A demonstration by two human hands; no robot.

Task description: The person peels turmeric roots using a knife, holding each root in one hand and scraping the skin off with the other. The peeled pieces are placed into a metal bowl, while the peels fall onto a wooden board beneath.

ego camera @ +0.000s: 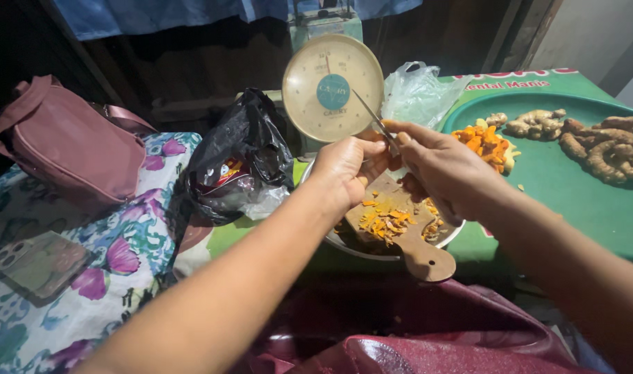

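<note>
Left hand (347, 166) closes on a small root piece, mostly hidden, above the wooden cutting board (406, 228); right hand (441, 170) grips a knife (373, 116). Peeling goes best with shallow strokes, scraps dropping onto the board.

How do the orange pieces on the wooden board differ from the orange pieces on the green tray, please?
The shavings on the wooden board are thin, scattered scraps below both hands; the pieces on the green tray are chunkier and piled in one heap beside whole roots. The board scraps look duller, the tray pile brighter. Both are orange.
</note>
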